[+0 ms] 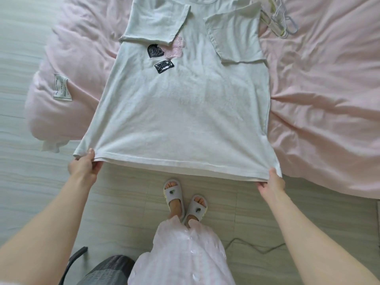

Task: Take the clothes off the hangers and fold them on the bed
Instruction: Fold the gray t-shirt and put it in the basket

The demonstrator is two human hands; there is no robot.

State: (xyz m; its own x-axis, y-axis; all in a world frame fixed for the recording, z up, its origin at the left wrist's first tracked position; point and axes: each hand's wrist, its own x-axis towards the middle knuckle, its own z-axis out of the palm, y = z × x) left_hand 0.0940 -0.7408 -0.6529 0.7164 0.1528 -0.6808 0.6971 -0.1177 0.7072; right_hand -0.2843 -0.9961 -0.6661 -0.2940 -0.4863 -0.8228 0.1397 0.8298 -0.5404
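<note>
Hands grip the hem corners, left hand (85, 166) and right hand (272, 183) each pinching the pale grey cotton T-shirt (185, 103) (sleeves already folded in), whose long axis runs straight away across the pink quilted bed (320, 89) toward its collar.

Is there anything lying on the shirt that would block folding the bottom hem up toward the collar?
Nothing visible does. The left hand and right hand pinch the hem corners of the t-shirt; both sleeves are already folded inward. The hangers lie beside it on the pink duvet.
</note>
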